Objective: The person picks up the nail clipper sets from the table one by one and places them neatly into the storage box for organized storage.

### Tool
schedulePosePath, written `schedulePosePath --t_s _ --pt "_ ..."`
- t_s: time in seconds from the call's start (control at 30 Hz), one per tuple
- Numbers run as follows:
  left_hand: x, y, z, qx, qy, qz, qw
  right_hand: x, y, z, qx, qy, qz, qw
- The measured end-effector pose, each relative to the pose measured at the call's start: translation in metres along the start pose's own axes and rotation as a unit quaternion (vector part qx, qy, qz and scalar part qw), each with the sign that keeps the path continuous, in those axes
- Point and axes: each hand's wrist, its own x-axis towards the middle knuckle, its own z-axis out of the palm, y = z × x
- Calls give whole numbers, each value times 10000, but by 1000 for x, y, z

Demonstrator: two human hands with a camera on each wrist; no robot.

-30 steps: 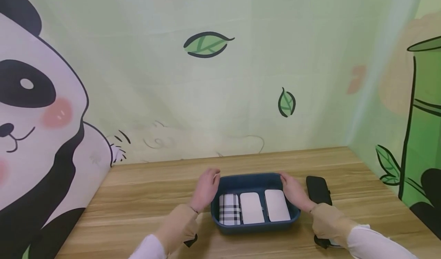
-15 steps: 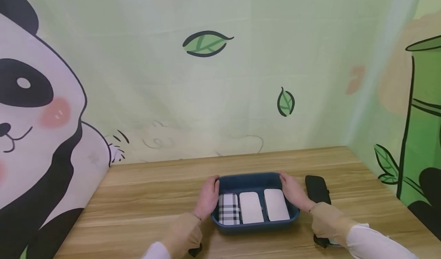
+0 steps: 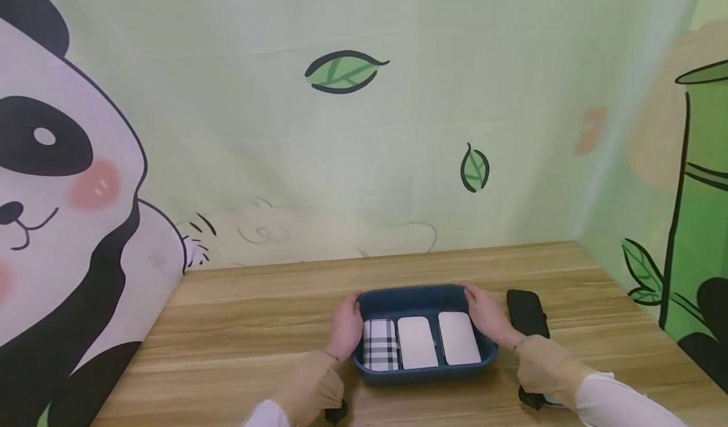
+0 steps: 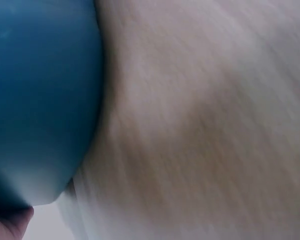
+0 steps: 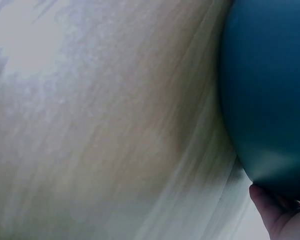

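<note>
A dark blue rectangular plastic bin (image 3: pixel 423 377) is on the wooden table in the head view. Inside stand a black-and-white checked case (image 3: pixel 380 345) and two plain white cases, the middle one (image 3: pixel 418 343) and the right one (image 3: pixel 459 338), side by side. My left hand (image 3: pixel 345 327) grips the bin's far left corner, and my right hand (image 3: pixel 488 316) holds the far right corner. Both wrist views catch the bin's blue outer wall (image 4: pixel 40 90) with a bit of each hand at its edge; the rest of the fingers is hidden.
To the right of the bin lies a black oblong object (image 3: pixel 526 313), partly behind my right forearm. The wooden table (image 3: pixel 244 326) runs back to a green printed backdrop (image 3: pixel 398 130) with a panda and leaves.
My left hand has moved down and slightly right, from just off the bin's far left corner to gripping it. My right hand and the bin have hardly moved.
</note>
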Motion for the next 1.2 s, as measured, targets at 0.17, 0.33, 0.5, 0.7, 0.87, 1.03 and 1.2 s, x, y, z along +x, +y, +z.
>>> schedulePosePath --t_s 0.17,0.33,0.5,0.7,0.87,1.03,1.2 --pt "-1 4 2 287 131 19 9995 1 1 0 94 -146 114 9998" --pt "0 7 4 465 45 114 9988 -1 1 -5 172 -301 246 9991" --pt "2 8 6 450 -7 90 9989 -2 3 -11 269 -488 283 9980" --pt "0 9 4 416 -47 69 9991 -1 3 -21 243 -655 477 9964" --pt "0 7 3 384 -64 114 9992 2 6 -35 580 -493 719 9945" --pt "0 6 1 276 -62 69 9996 8 15 -50 753 -422 833 9928" --pt "-1 5 1 270 27 91 9996 12 28 -60 560 -210 1134 9918"
